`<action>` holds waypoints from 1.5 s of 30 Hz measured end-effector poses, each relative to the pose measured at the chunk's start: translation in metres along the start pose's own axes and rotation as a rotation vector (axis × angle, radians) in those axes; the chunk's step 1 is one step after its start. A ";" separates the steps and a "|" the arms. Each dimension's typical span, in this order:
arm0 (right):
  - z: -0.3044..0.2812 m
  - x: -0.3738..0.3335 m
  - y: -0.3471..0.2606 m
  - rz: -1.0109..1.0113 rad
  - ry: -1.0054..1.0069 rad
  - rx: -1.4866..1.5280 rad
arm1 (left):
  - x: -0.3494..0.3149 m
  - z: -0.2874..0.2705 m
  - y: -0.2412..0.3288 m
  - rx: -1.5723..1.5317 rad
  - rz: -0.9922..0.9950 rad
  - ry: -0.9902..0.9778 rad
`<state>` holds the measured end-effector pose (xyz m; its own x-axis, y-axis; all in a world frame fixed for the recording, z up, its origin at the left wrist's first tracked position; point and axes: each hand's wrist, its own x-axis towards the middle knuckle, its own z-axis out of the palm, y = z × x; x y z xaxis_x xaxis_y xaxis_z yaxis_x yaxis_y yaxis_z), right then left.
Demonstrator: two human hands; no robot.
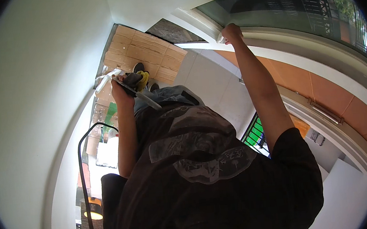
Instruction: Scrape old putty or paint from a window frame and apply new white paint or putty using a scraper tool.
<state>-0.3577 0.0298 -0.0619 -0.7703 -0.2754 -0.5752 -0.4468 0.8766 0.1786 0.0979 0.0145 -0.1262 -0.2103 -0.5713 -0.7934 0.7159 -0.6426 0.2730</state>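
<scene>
My left hand is in front of my waist, its fingers closed around a long, flat, pale-edged tool seen nearly edge-on. It looks like a plastering trowel, though its exact kind is unclear. Beside those fingers is a crumpled grey and yellow cloth or glove; whether the hand also grips it, I cannot tell. With the arm stretched out, my right hand is closed at the inner corner of the white window frame. A small whitish thing shows at its fingertips, too small to name.
A pale wall curves along the left. Cardboard sheets cover the floor around my shoes. The window pane lies at the upper right, above orange tiles. A black cable loops at the left, near a lit yellow lamp.
</scene>
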 end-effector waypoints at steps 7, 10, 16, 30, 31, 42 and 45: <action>-0.005 -0.009 -0.024 -0.056 -0.001 0.148 | 0.004 0.003 0.001 -0.015 0.006 -0.009; -0.007 -0.018 -0.043 -0.094 -0.005 0.260 | 0.011 -0.010 0.003 -0.025 0.012 -0.032; 0.006 -0.012 -0.045 -0.218 0.040 0.415 | 0.010 0.006 0.001 0.038 -0.028 -0.043; 0.102 -0.130 0.077 0.073 -0.175 1.100 | 0.047 0.017 -0.022 0.157 -0.094 -0.176; 0.109 -0.135 0.087 0.093 -0.183 1.082 | 0.045 0.024 -0.024 0.188 -0.099 -0.175; 0.122 -0.184 0.113 0.201 -0.107 1.186 | 0.076 0.027 -0.036 0.252 -0.165 -0.310; 0.131 -0.181 0.123 0.188 -0.123 1.301 | 0.035 0.074 -0.038 0.351 -0.145 -0.273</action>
<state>-0.2134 0.2394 -0.0404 -0.6950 -0.1321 -0.7068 0.4756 0.6528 -0.5896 0.0146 -0.0192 -0.1244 -0.4930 -0.5457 -0.6776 0.4074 -0.8330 0.3745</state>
